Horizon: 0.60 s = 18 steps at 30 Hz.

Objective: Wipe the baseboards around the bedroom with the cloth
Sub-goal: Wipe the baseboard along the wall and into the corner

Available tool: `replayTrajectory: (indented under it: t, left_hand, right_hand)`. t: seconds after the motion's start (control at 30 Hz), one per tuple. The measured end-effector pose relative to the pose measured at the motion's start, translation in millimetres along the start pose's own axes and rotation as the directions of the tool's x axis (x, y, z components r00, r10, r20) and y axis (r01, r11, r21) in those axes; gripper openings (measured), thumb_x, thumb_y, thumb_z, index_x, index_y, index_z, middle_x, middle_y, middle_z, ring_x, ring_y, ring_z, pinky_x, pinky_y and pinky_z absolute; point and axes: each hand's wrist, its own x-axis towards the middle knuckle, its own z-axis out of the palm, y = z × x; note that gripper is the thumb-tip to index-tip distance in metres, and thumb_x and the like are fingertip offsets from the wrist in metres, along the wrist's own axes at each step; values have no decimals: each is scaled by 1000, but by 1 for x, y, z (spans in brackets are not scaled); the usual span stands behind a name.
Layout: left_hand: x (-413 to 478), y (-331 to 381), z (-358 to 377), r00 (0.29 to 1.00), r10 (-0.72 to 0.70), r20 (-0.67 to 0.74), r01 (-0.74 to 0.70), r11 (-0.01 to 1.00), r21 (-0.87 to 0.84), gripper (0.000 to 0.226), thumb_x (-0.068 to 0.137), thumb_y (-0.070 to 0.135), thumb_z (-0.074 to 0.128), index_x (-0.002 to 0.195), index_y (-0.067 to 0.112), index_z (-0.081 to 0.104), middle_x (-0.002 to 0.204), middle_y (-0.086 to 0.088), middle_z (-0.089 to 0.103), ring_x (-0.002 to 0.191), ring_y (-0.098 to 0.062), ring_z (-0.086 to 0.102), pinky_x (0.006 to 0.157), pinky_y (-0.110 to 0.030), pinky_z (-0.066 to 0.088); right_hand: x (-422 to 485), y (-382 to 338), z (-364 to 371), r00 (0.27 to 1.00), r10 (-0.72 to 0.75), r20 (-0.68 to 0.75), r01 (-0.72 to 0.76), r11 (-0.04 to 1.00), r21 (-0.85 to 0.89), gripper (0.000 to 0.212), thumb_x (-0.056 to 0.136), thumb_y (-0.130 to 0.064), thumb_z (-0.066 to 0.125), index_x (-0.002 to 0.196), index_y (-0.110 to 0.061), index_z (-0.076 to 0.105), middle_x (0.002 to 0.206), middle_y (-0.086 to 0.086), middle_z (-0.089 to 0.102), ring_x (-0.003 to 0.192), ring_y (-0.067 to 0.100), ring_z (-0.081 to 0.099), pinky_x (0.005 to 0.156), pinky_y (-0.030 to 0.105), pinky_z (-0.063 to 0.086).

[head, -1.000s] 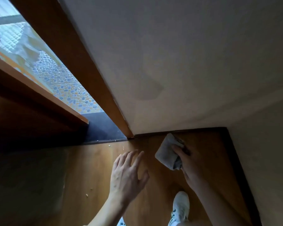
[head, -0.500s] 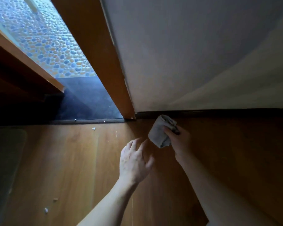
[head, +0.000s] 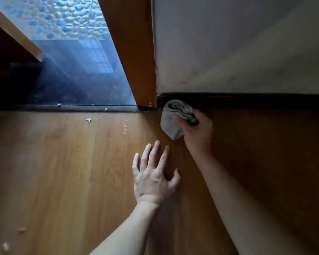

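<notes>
Pale crumbs point(head: 88, 119) lie on the wooden floor point(head: 53, 162) at left, below a dark threshold. The orange door frame point(head: 134, 52) slants down to centre. Below it the left hand point(head: 153, 179) is spread open over the floor, fingers straight. Just right, the folded grey cloth point(head: 170, 124) meets the left end of the dark baseboard point(head: 256, 101), gripped by the right hand point(head: 197, 133).
</notes>
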Motion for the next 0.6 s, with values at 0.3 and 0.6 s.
replayTrajectory:
  t: [0.3,0.6]
  left_hand:
    - [-1,0,5,999,6,-50,-5,1000,20,67,83,57,53,144,32,56,159,1,42,149,-23,35,121,-54,23]
    - [-1,1,7,998,-3,-60,5,1000,30,66,82,57,53,144,33,56,159,2,42,149,-22,34,121,-53,22]
  right_hand:
    - [7,-7,28,989,-46,-139,32,995,-97,34,81,-42,81,100,-14,75,97,-5,75,85,1,66,74,15,55]
    - [2,-8,33,983,-53,-175,38,995,-91,33,82,-39,80,100,-12,75,99,-3,75,90,5,67,73,10,50]
